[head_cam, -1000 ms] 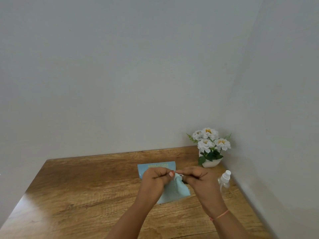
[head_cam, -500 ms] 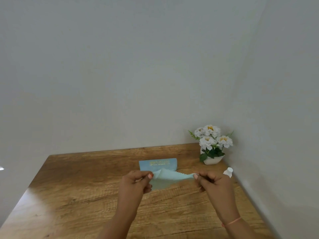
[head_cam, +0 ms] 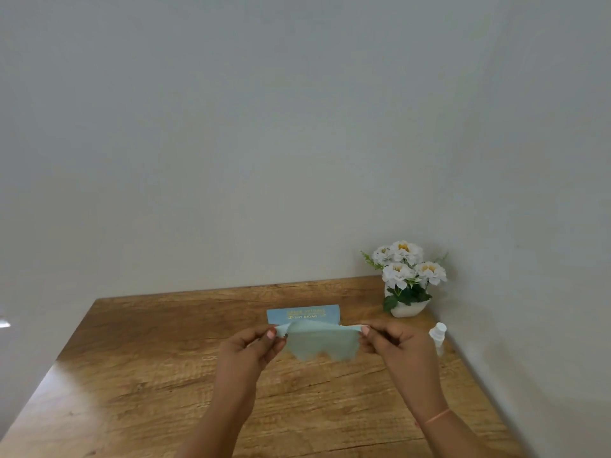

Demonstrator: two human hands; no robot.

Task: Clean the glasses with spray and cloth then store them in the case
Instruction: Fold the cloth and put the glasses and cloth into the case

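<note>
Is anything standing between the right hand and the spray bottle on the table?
Nothing visible does. The spray bottle stands just right of the right hand, which pinches the cloth with the left hand.

Both forearms enter from 6 o'clock. The left hand [head_cam: 251, 346] at 9 o'clock and the right hand [head_cam: 395, 342] at 3 o'clock each pinch a top corner of the pale-teal zigzag-edged cloth [head_cam: 320, 342].

The cloth [head_cam: 319, 342] is pale blue-green and thin. It hangs spread out above the table [head_cam: 165, 358], its zigzag lower edge free. The left hand [head_cam: 254, 348] and the right hand [head_cam: 393, 345] each pinch one upper corner. Behind it lies the light blue case [head_cam: 302, 314] with gold lettering, its near edge hidden. The spray bottle [head_cam: 438, 335], white-capped, stands upright to the right.
</note>
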